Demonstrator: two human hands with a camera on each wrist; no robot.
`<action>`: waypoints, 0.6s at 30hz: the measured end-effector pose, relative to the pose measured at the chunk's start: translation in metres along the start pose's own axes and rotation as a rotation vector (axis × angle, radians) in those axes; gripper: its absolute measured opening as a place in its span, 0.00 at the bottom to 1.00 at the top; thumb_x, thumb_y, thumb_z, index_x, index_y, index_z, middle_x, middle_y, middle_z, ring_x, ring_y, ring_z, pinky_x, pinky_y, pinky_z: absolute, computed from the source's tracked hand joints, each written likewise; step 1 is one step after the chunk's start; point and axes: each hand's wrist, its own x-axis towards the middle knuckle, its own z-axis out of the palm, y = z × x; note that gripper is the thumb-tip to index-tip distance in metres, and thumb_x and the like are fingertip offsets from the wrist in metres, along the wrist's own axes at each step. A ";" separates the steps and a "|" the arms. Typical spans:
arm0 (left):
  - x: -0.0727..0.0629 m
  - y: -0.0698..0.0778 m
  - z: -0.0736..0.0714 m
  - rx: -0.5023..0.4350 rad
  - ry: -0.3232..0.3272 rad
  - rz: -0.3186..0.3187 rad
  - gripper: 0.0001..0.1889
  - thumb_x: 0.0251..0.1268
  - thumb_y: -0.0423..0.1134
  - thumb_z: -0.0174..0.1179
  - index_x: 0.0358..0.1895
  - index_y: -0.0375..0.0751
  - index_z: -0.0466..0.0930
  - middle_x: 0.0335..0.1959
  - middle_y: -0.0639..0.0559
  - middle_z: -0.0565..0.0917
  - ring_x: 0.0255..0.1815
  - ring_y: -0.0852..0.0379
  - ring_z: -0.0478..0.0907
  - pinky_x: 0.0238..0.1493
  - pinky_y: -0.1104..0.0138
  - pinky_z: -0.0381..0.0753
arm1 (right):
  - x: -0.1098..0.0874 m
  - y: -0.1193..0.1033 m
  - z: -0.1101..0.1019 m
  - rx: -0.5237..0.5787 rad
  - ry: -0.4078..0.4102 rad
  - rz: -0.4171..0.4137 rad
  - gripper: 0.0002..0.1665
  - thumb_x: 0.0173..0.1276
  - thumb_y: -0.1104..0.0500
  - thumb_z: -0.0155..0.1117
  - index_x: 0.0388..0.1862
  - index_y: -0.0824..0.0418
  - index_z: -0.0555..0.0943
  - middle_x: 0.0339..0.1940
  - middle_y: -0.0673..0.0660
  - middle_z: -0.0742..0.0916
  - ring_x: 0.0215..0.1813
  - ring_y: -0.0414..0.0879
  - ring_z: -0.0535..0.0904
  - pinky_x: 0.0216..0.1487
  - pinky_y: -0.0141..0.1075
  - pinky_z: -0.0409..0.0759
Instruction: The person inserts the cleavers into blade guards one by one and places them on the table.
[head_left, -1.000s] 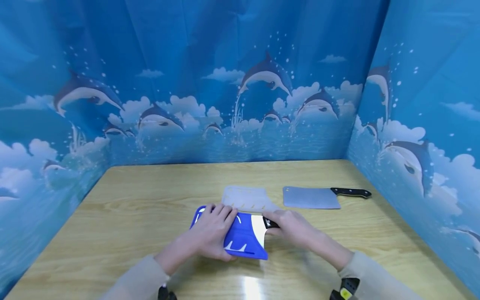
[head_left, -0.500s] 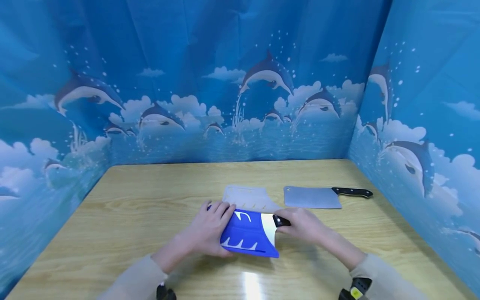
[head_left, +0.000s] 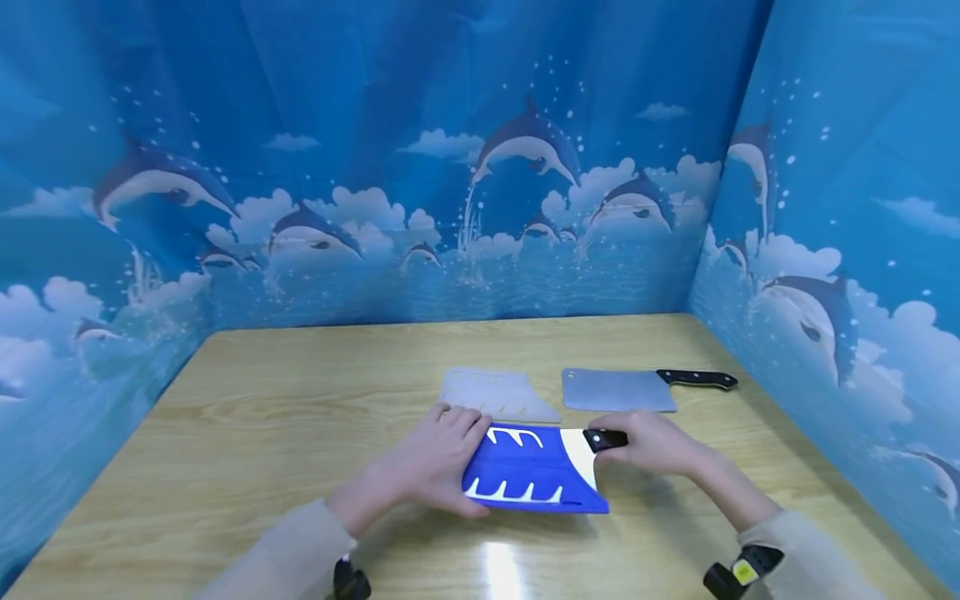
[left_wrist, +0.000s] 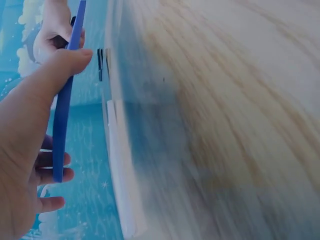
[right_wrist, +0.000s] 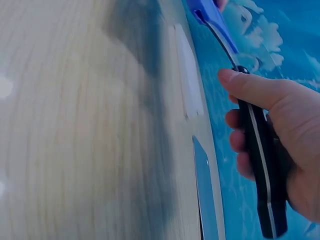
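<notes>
Clearly, the left hand clamps its fingers on the blue blade guard, the right hand its own on the black handle, likely to steady the cleaver above the table, short of its back edge.

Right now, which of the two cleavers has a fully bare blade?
The unheld cleaver lying on the table; the held cleaver is partly covered by the blue sheath.
</notes>
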 end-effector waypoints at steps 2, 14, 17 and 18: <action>0.005 0.003 0.002 0.002 0.003 -0.008 0.58 0.33 0.79 0.54 0.63 0.35 0.63 0.54 0.45 0.71 0.52 0.50 0.68 0.53 0.54 0.67 | -0.005 0.008 -0.003 0.015 0.005 0.047 0.22 0.54 0.49 0.70 0.46 0.58 0.83 0.38 0.49 0.85 0.35 0.39 0.77 0.32 0.34 0.74; 0.029 0.014 0.011 0.001 -0.071 -0.042 0.59 0.34 0.81 0.50 0.63 0.32 0.64 0.52 0.45 0.72 0.49 0.51 0.68 0.48 0.58 0.70 | -0.028 0.049 -0.012 0.072 0.044 0.185 0.20 0.54 0.57 0.70 0.45 0.65 0.82 0.40 0.57 0.84 0.42 0.52 0.78 0.42 0.45 0.76; 0.032 0.017 0.015 -0.016 -0.102 -0.039 0.59 0.34 0.81 0.51 0.62 0.33 0.65 0.51 0.45 0.73 0.49 0.52 0.68 0.48 0.59 0.70 | -0.030 0.055 -0.007 0.087 0.018 0.173 0.19 0.54 0.58 0.70 0.44 0.66 0.81 0.41 0.58 0.84 0.44 0.55 0.78 0.44 0.48 0.76; 0.033 0.017 0.017 -0.026 -0.112 -0.038 0.58 0.34 0.81 0.51 0.62 0.33 0.65 0.50 0.46 0.73 0.49 0.52 0.68 0.48 0.59 0.71 | -0.031 0.057 -0.006 0.094 0.005 0.169 0.19 0.54 0.59 0.70 0.44 0.66 0.81 0.41 0.59 0.84 0.44 0.55 0.78 0.45 0.49 0.76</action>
